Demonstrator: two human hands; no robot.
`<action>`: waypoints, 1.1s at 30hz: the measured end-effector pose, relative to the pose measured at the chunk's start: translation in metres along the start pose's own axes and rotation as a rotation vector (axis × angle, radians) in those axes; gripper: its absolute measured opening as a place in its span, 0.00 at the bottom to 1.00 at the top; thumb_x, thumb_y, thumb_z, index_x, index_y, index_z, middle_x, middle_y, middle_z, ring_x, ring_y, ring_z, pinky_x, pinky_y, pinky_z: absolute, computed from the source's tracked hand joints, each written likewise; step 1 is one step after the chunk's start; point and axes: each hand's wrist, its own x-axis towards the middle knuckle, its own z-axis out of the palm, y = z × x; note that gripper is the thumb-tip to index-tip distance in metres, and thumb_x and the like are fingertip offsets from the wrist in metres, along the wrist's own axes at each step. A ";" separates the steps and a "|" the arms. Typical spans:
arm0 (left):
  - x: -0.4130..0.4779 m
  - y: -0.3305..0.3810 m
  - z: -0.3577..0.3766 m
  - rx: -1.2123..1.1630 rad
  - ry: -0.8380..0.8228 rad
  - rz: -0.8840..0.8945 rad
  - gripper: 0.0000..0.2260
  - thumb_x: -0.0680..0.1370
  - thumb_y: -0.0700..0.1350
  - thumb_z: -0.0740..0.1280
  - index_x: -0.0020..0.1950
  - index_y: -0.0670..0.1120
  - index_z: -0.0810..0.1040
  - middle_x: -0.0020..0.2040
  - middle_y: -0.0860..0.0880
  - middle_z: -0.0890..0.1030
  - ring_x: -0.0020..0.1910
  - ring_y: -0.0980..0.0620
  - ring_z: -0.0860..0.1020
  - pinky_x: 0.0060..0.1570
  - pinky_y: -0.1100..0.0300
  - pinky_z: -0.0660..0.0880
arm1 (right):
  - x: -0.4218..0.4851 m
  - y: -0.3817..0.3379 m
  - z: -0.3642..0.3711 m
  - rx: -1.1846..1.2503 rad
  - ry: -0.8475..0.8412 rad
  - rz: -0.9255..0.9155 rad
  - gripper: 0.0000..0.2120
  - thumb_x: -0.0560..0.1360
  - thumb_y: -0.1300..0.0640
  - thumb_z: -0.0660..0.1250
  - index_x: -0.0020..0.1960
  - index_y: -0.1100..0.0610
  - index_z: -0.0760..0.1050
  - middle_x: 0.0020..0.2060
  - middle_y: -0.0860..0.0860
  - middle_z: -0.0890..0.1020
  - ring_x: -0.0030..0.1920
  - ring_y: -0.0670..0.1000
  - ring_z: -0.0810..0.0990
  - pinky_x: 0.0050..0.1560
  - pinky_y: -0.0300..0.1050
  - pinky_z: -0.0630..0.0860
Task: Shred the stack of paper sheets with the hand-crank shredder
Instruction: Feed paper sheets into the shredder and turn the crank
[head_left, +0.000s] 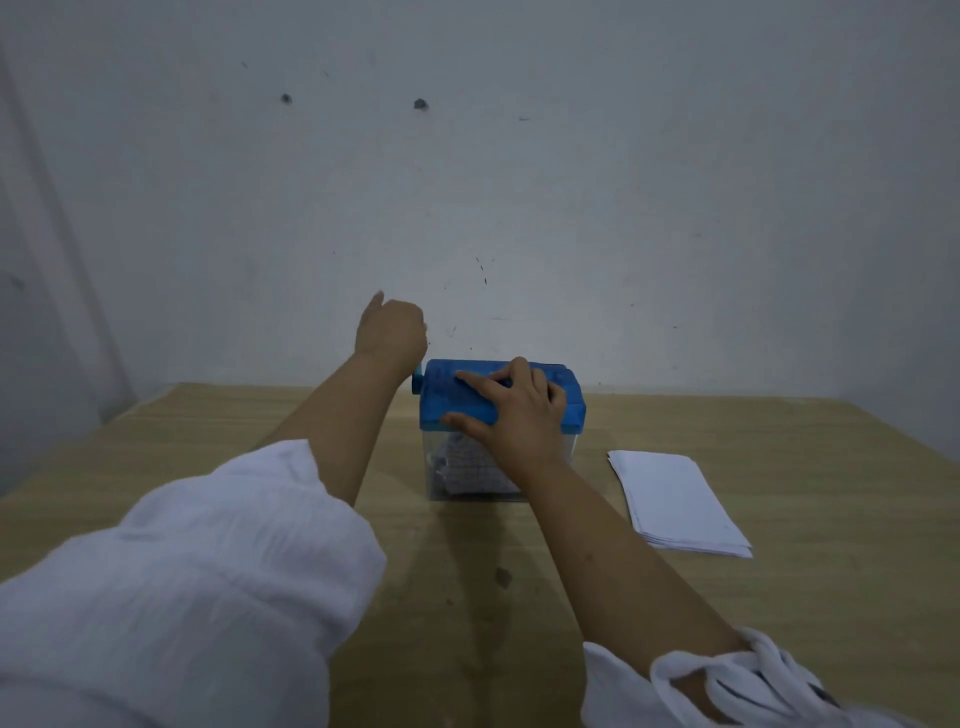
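– Blue lid on a clear bin: that's the shredder (498, 400), standing on the wooden table (208, 426) near the wall. Which step is this?

– Cranking, I'd judge. The right hand (519, 410) lies flat on the lid, fingers spread and nearly straight, thumb along the front edge. It presses down and grips nothing.

– And the left hand (389, 330)?

– Raised just above the teal crank hub (417, 383) at the shredder's left end, fingers curled away from the camera. That's where the handle would be, but the hand hides it, so I cannot tell whether it truly grips anything.

– Any output?

– Shreds (467, 467) are piled inside the bin. Whether a sheet sits in the slot I can't see.

– How much is left?

– The stack of paper sheets (680, 499) lies on the table right of the shredder, near but apart, with neither hand on it. Plenty to go, I'd say.

– Next move?

– Probably carry the crank round while the lid is held down, since the light box could skid. After that the right hand must lift off, peel 1 sheet from the stack and square its edge to the slot.
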 end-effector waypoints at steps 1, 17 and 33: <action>0.000 0.000 0.000 -0.023 0.012 -0.008 0.16 0.83 0.41 0.51 0.64 0.37 0.72 0.62 0.42 0.76 0.63 0.45 0.72 0.74 0.58 0.44 | 0.000 0.000 0.000 -0.003 -0.009 0.004 0.25 0.71 0.35 0.63 0.67 0.40 0.70 0.55 0.48 0.68 0.59 0.48 0.66 0.62 0.43 0.49; -0.034 -0.004 -0.003 -0.128 0.206 -0.012 0.14 0.83 0.38 0.53 0.48 0.39 0.77 0.37 0.43 0.76 0.44 0.42 0.75 0.70 0.60 0.52 | 0.002 -0.002 -0.001 -0.003 -0.035 0.013 0.25 0.70 0.35 0.64 0.66 0.38 0.70 0.53 0.47 0.66 0.59 0.47 0.64 0.62 0.43 0.48; -0.114 -0.015 0.098 -0.823 0.191 -0.271 0.09 0.78 0.38 0.64 0.54 0.37 0.82 0.49 0.39 0.83 0.49 0.43 0.80 0.51 0.59 0.71 | 0.011 0.003 0.008 -0.080 -0.018 0.033 0.26 0.71 0.33 0.61 0.68 0.39 0.68 0.55 0.48 0.67 0.59 0.48 0.65 0.62 0.45 0.50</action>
